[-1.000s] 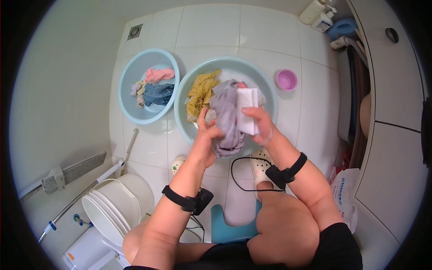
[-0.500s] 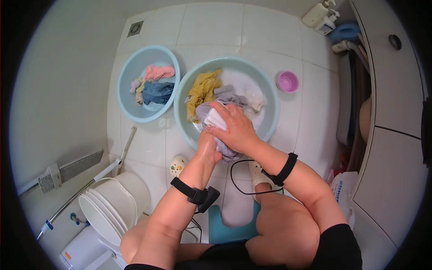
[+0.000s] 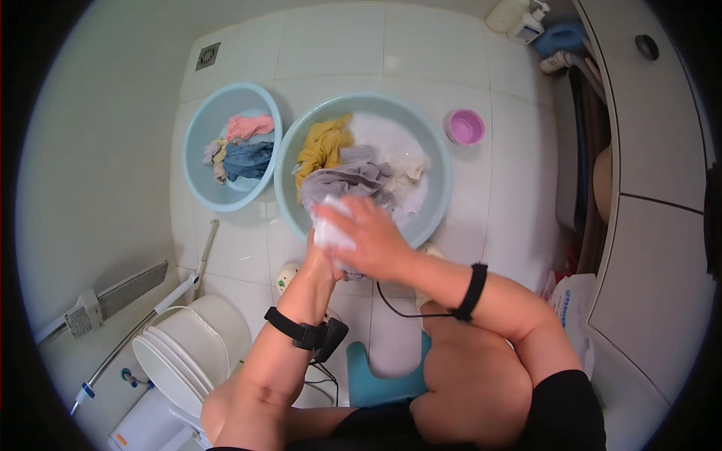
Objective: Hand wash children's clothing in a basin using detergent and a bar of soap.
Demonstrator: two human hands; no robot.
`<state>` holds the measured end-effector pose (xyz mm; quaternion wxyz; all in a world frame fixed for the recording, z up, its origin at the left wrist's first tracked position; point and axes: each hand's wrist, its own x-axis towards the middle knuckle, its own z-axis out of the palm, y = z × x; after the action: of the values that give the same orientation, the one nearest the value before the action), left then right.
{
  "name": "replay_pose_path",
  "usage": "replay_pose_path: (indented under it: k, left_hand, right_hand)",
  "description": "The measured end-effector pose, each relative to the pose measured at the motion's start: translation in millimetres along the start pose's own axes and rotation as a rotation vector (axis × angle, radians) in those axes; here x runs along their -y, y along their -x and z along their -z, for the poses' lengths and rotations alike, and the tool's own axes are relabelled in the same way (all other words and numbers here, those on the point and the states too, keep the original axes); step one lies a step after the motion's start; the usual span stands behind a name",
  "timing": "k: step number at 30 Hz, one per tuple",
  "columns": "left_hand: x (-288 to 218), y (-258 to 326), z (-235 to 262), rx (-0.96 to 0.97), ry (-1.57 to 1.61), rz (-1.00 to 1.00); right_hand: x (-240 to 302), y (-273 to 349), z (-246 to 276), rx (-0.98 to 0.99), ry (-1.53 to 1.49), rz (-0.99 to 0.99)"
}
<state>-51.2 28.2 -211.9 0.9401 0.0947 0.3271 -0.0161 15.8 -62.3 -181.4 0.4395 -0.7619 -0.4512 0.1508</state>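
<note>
A large pale blue basin (image 3: 442,180) holds suds, a lavender-grey garment (image 3: 350,184), a mustard-yellow garment (image 3: 322,148) and an off-white cloth (image 3: 408,170). My right hand (image 3: 374,239), blurred by motion, is closed on a white block that looks like a bar of soap (image 3: 331,234). It presses this block over the near end of the grey garment, at the basin's near rim. Beneath it, my left hand (image 3: 323,261) supports that end of the garment. The left fingers are mostly hidden under the soap and right hand.
A smaller blue basin (image 3: 192,169) with pink, denim-blue and pale clothes stands at the left. To the right sits a pink cup (image 3: 465,127). White buckets (image 3: 203,338) and a long-handled mop (image 3: 124,289) are at lower left. A cabinet (image 3: 654,248) lines the right side; pump bottles (image 3: 526,26) stand behind.
Both hands have come nearer to me and slightly left, the right one sliding the soap along. More of the grey garment now lies spread in the basin. The whole view has shifted a little.
</note>
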Motion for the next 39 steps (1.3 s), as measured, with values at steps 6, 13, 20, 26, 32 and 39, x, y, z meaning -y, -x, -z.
replay_pose_path:
  k: [6, 13, 20, 26, 32, 39]
  left_hand:
    - [-10.1, 8.1, -16.9, -0.229, -0.239, 0.056]
    - [-6.7, 0.7, -27.9, -0.241, -0.269, 0.038]
    - [-14.2, -1.0, -24.4, -0.196, -0.415, 0.057]
    - [-12.8, 8.6, -33.8, -0.209, -0.337, -0.030]
    - [-23.2, 23.0, -17.6, 0.072, -0.992, -0.292]
    - [-24.0, 25.3, -51.2, 0.059, -0.123, 0.144]
  right_hand:
    - [-4.4, -0.5, 11.9, -0.026, -0.043, -0.201]
    - [-18.0, -13.5, 19.6, -0.063, 0.085, -0.252]
    - [-30.3, -16.4, 21.3, -0.075, 0.039, -0.275]
    - [10.9, 2.2, 25.7, 0.002, 0.065, 0.102]
    - [-73.9, 0.2, 11.6, -0.152, -0.684, -0.694]
    - [-81.1, -4.2, 31.6, -0.162, -1.872, -0.819]
